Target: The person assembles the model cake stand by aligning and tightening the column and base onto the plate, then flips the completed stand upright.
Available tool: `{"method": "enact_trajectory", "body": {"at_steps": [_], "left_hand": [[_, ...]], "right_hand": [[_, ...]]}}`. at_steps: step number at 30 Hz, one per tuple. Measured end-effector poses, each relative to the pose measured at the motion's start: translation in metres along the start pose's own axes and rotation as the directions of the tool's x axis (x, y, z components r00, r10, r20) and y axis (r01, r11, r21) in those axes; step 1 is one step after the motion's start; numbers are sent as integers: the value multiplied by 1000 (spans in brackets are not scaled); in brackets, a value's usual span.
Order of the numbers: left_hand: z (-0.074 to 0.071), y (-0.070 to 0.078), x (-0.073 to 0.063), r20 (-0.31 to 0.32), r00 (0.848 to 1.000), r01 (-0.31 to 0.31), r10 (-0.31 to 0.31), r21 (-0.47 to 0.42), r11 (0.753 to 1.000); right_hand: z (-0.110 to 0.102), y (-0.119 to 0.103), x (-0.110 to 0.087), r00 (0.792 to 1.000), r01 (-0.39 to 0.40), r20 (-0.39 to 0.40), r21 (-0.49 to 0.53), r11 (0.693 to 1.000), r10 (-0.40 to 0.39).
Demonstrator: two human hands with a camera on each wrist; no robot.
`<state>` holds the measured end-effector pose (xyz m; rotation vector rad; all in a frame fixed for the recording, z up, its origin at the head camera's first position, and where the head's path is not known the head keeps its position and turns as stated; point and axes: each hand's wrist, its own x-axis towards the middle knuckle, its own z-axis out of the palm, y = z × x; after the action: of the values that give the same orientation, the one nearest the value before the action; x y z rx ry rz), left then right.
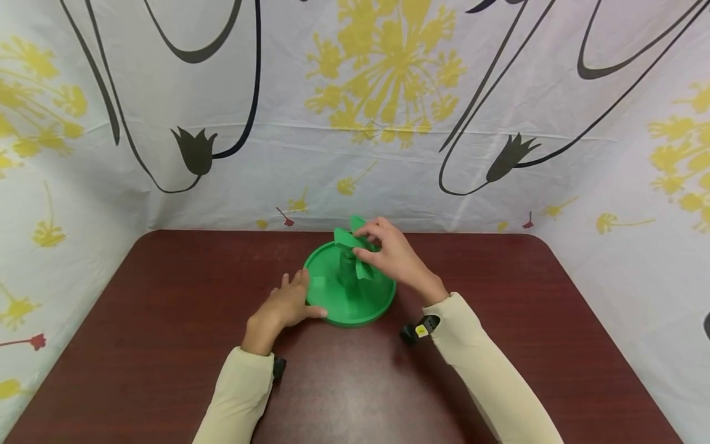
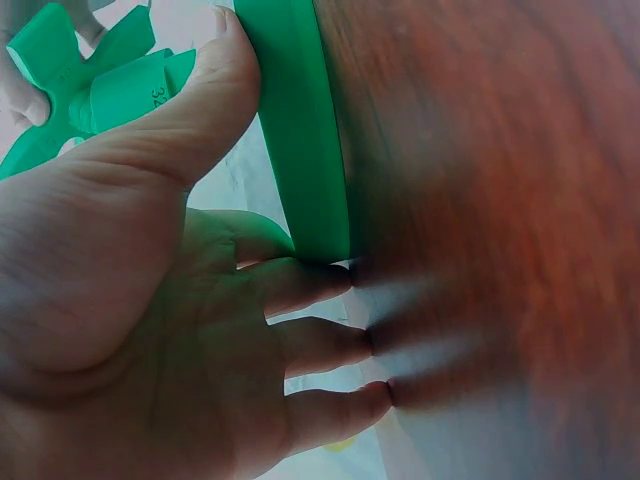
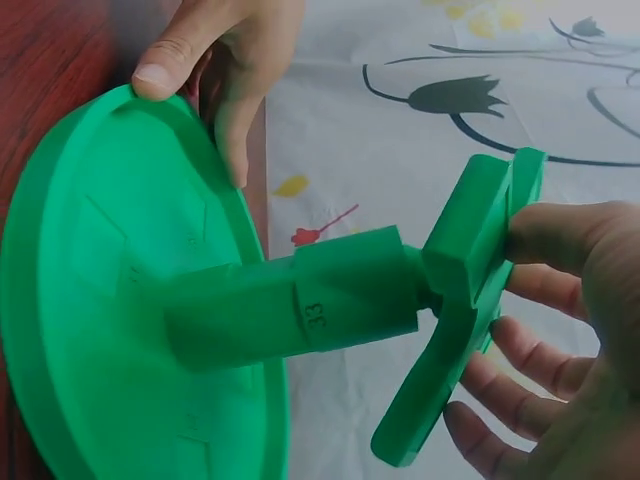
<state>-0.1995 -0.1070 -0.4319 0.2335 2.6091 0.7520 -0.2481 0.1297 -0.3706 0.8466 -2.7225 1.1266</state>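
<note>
A round green base [image 1: 330, 296] with a raised rim sits toward the back of the table, a short column [image 3: 290, 300] rising from its middle. Printed on the column is a small number. At its top is a green piece with several flat blades [image 3: 425, 370], like a propeller or star knob. My right hand [image 1: 396, 256] grips this piece, thumb on one blade and fingers curled at the others. At the base's left edge is my left hand [image 1: 283, 303], its thumb on the rim and its spread fingers along the outside, fingertips down at the table.
The dark reddish-brown wooden table [image 1: 183, 345] has rounded back corners. Behind it and on both sides hangs a white sheet [image 1: 288, 172] printed with yellow and dark flowers. Each wrist, below a cream sleeve [image 1: 488, 364], wears a black strap device [image 1: 420, 330].
</note>
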Motion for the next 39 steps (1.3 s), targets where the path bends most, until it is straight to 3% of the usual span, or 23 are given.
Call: {"method": "enact_trajectory", "body": {"at_steps": [7,13,16,22,26,33,39], "left_hand": [[-3,0,-1,7,1000,3,-4,16,1000],[-3,-1,0,8,1000,0,0,28,1000],[-4,-1,0,12,1000,3,-4,24,1000],[-6,-2,2,13,1000,12,-13,17,1000],[-5,-2,2,15,1000,14,-15,21,1000],[-2,-1,2,16,1000,6,-7,26,1000],[-2,0,2,15,1000,-5,4,19,1000]], "right_hand": [[-5,-12,9,996,6,87,-110,994,4],[-6,-23,16,981,57,194,-220,974,-13],[-5,-26,18,979,58,206,-243,968,-7],[1,-28,19,990,9,137,-271,963,30],[9,-32,20,994,-64,62,-347,936,91],[20,-39,21,979,-198,-49,-468,861,198],[14,-37,21,970,-241,-90,-452,859,225]]}}
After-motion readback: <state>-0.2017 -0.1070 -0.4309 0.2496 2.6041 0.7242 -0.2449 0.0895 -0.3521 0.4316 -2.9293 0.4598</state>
